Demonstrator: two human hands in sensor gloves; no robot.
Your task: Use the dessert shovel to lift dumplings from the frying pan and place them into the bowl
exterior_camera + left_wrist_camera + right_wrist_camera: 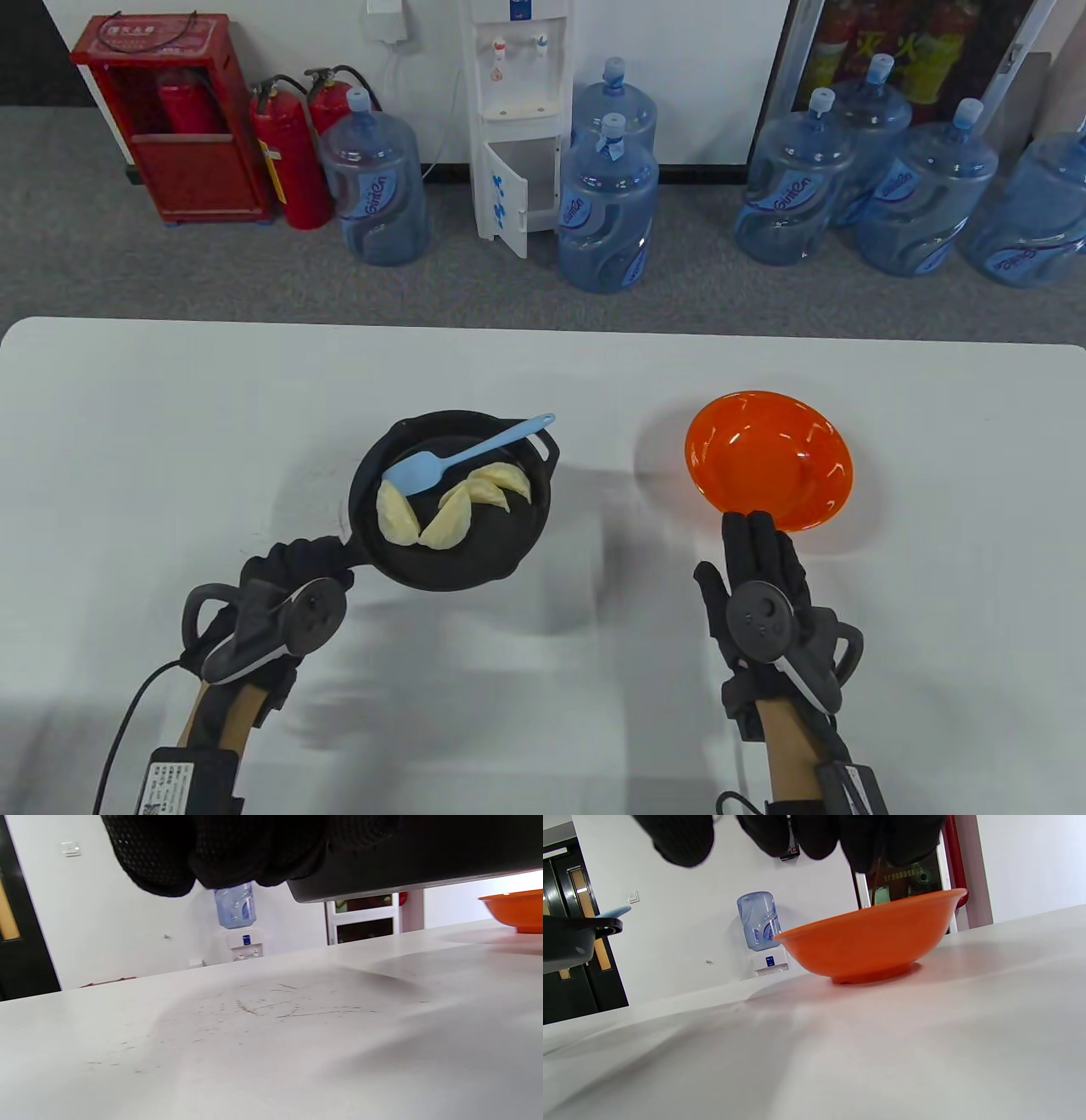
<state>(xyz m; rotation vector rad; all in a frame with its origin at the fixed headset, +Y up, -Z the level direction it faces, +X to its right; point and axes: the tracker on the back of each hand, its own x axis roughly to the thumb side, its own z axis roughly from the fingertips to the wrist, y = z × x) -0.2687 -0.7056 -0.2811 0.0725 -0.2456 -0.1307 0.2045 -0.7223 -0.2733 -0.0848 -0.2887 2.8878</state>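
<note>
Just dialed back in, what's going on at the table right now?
The left hand grips the handle of the frying pan. Dumplings lie in the pan, with the blue dessert shovel resting across them, its handle over the far rim. The right hand is open, fingers straight, at the near rim of the empty orange bowl. Nothing has been transferred yet.

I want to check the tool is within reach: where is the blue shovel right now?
In the table view the blue shovel lies in the black frying pan, left of centre, blade by the dumplings, handle over the far rim.
</note>
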